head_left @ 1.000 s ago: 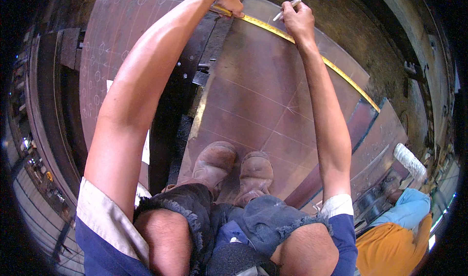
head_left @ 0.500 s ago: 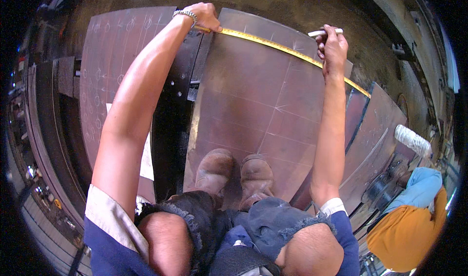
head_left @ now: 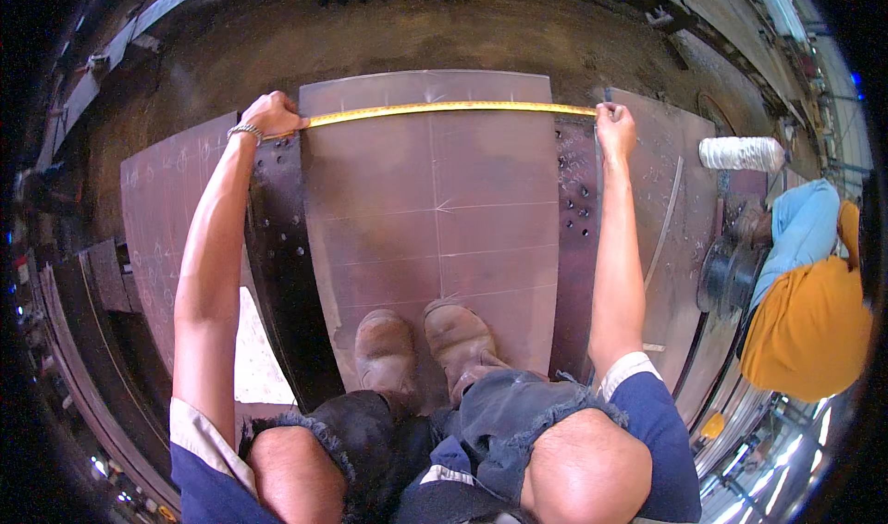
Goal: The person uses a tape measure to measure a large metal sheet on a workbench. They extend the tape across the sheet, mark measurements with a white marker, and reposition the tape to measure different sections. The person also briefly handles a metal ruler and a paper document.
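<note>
A yellow tape measure (head_left: 444,108) is stretched straight across the far part of a reddish-brown steel plate (head_left: 499,168). My left hand (head_left: 270,115), with a bracelet at the wrist, is closed on the tape at the plate's left edge. Past the right edge, my right hand (head_left: 616,131) pinches the tape's other end between thumb and fingers. Thin pale lines and small arrow-like marks cross the plate. The chalk stick seen earlier in my right hand cannot be made out now. My boots (head_left: 458,334) stand on the near part of the plate.
Dark steel strips with holes (head_left: 580,209) flank the plate. Another marked plate (head_left: 148,200) lies left, near a white sheet (head_left: 259,353). On the right are a plate (head_left: 638,182), a white roll of cord (head_left: 742,154), a black spool (head_left: 726,279), and blue and orange cloth (head_left: 805,330).
My right hand has moved to the tape's right end and grips it, where before it held a white chalk stick. The view has turned, so the plate now appears straighter.
</note>
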`<state>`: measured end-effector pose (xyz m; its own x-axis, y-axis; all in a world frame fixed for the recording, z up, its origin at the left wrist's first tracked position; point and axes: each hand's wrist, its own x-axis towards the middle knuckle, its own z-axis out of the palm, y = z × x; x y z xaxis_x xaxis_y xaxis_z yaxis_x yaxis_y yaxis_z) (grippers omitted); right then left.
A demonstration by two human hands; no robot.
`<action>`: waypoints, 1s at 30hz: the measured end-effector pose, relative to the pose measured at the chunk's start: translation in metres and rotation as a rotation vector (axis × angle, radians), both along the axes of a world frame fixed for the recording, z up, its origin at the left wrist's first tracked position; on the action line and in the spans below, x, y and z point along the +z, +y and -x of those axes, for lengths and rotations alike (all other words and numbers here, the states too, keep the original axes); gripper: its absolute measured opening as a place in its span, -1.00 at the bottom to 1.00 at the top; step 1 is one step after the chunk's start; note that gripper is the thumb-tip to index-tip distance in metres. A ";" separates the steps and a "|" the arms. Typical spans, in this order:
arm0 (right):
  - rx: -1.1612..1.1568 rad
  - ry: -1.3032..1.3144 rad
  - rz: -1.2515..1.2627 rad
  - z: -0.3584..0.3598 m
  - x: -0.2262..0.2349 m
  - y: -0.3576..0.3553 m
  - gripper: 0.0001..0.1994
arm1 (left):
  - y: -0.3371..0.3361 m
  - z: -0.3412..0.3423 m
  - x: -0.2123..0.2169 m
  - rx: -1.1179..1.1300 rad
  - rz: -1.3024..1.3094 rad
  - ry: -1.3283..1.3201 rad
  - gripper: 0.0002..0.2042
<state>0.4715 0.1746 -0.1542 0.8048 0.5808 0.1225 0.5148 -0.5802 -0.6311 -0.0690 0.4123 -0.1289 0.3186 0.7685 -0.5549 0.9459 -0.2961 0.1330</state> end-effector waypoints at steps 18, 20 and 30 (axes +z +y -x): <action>-0.190 0.421 -0.369 -0.017 -0.060 -0.010 -0.58 | -0.003 0.010 0.011 0.065 0.092 -0.103 -0.63; -0.189 0.460 -0.407 -0.006 -0.059 -0.006 -0.64 | 0.003 0.029 0.009 0.076 0.127 -0.110 -0.60; -0.124 0.581 -0.183 0.044 -0.035 0.008 -0.72 | 0.007 0.050 0.022 0.165 0.136 -0.199 -0.53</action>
<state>0.4270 0.1823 -0.1888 0.8300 0.4895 -0.2673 -0.0076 -0.4694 -0.8829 -0.1186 0.4193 -0.1072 0.3086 0.7416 -0.5957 0.9310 -0.1073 0.3488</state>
